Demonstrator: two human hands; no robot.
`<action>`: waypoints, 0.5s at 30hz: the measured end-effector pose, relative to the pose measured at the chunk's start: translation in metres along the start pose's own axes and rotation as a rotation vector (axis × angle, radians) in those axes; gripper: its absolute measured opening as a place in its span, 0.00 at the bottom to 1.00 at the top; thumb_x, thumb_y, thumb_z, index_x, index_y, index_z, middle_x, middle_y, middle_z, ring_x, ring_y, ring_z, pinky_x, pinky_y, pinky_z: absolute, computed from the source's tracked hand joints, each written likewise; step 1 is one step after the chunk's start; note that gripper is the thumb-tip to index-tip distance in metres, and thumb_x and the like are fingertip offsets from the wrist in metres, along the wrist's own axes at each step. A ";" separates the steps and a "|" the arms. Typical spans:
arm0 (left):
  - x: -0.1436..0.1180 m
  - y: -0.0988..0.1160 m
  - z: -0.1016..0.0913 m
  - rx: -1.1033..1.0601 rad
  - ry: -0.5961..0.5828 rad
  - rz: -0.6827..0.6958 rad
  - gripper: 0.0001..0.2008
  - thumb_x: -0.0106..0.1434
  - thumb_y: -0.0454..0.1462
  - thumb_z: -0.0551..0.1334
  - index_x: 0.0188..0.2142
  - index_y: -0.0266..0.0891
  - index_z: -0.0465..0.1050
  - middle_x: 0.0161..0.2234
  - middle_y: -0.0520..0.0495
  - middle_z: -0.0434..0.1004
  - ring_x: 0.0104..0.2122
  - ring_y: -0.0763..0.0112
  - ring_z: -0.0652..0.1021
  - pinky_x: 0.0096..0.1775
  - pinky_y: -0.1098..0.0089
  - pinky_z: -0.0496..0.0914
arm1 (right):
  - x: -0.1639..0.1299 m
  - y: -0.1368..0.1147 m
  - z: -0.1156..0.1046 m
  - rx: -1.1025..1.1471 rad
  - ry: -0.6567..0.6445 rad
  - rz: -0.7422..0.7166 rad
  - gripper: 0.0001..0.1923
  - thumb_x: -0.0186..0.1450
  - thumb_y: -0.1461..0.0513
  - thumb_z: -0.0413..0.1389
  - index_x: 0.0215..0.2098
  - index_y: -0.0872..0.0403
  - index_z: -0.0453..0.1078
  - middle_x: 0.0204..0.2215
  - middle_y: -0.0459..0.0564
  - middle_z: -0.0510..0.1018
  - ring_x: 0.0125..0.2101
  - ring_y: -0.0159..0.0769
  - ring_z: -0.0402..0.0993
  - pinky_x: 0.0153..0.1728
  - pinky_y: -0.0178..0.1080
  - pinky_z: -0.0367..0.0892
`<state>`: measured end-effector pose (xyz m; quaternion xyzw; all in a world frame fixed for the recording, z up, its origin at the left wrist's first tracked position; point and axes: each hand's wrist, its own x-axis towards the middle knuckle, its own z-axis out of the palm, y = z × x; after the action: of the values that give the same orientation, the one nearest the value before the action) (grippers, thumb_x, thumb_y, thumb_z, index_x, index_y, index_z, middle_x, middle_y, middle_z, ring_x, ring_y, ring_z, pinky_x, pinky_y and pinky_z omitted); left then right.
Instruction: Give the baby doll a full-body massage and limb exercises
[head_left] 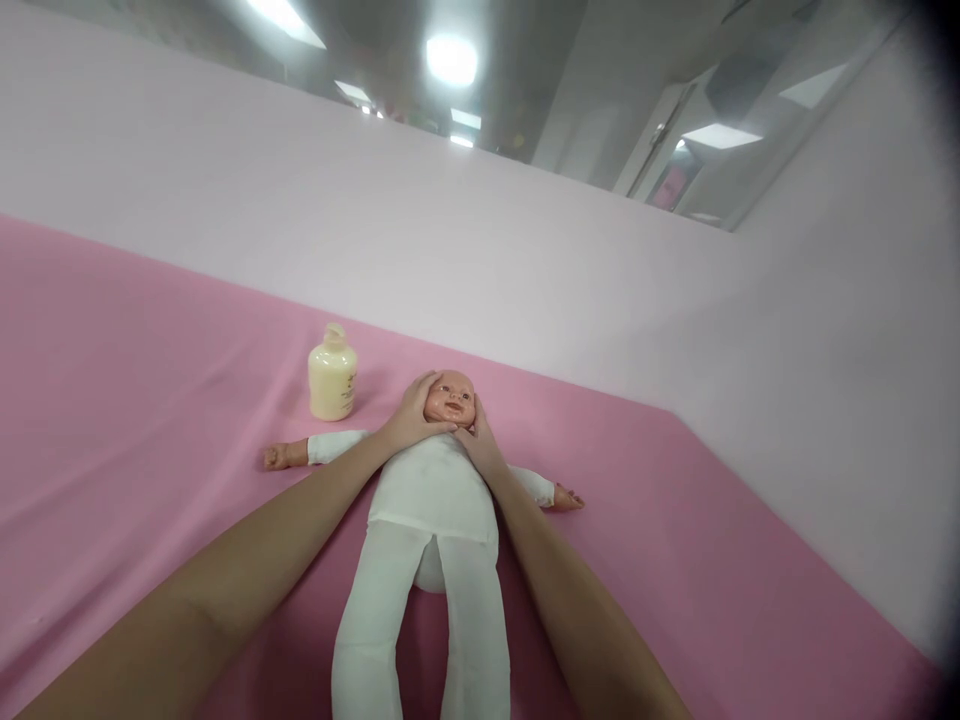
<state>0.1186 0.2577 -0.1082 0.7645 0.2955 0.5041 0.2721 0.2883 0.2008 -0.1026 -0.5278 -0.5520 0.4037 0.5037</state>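
The pale wall (480, 240) was the largest thing, and it stood at the far side and along the right. Below it, the pink sheet (622, 470) was spread, with some soft folds on the left. At the far top there was a glass panel (510, 90), in which bright lights (451, 60) were showing. The two forearms (232, 560) came from the near left and the near right corners, one on each side of the doll (433, 490). The doll, in white clothes, lay on its back in the middle of the sheet, its head far and its legs near. Its arms were stretched out to left and right. The pale yellow bottle (332, 380) stood upright on the sheet, far left of the doll and near its left-lying arm; the print on it was too small to read. The left hand (412, 415) was cupped on the left side of the doll's head, and the right hand (484, 440) on the right side. Thus the head was held between both palms, with the thumbs close under the chin.
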 end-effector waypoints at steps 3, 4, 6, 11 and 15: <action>0.000 0.000 0.000 -0.033 0.004 -0.014 0.47 0.51 0.47 0.72 0.66 0.44 0.53 0.66 0.38 0.53 0.67 0.49 0.56 0.65 0.52 0.54 | 0.004 0.006 0.000 0.031 0.004 0.005 0.61 0.55 0.51 0.67 0.72 0.49 0.32 0.67 0.56 0.59 0.61 0.48 0.66 0.61 0.52 0.63; -0.001 0.001 0.000 -0.043 0.003 -0.022 0.47 0.51 0.47 0.72 0.65 0.45 0.53 0.66 0.38 0.53 0.67 0.50 0.56 0.65 0.52 0.54 | 0.005 0.008 0.000 0.042 0.007 0.007 0.61 0.54 0.50 0.67 0.72 0.49 0.32 0.67 0.56 0.59 0.62 0.48 0.65 0.61 0.52 0.63; -0.001 0.002 -0.001 -0.059 -0.010 -0.033 0.46 0.52 0.47 0.71 0.66 0.45 0.52 0.66 0.39 0.52 0.67 0.50 0.56 0.65 0.52 0.54 | 0.006 0.010 0.000 0.057 0.009 0.021 0.62 0.54 0.50 0.67 0.72 0.48 0.32 0.67 0.55 0.59 0.61 0.47 0.66 0.62 0.52 0.62; -0.002 0.002 -0.003 -0.070 -0.032 -0.029 0.43 0.56 0.48 0.68 0.66 0.44 0.52 0.67 0.39 0.51 0.67 0.51 0.55 0.66 0.52 0.52 | 0.004 0.008 -0.001 0.048 0.009 0.021 0.60 0.55 0.51 0.66 0.72 0.46 0.33 0.67 0.54 0.59 0.60 0.48 0.67 0.61 0.53 0.63; -0.001 -0.003 -0.004 -0.075 -0.033 0.008 0.37 0.60 0.45 0.63 0.66 0.42 0.52 0.67 0.38 0.51 0.67 0.51 0.54 0.66 0.51 0.49 | 0.003 0.004 -0.003 0.022 -0.010 0.011 0.56 0.57 0.56 0.62 0.73 0.48 0.32 0.68 0.53 0.58 0.60 0.47 0.66 0.62 0.54 0.61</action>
<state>0.1142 0.2595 -0.1099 0.7632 0.2689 0.5030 0.3037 0.2917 0.2039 -0.1059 -0.5234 -0.5469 0.4152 0.5045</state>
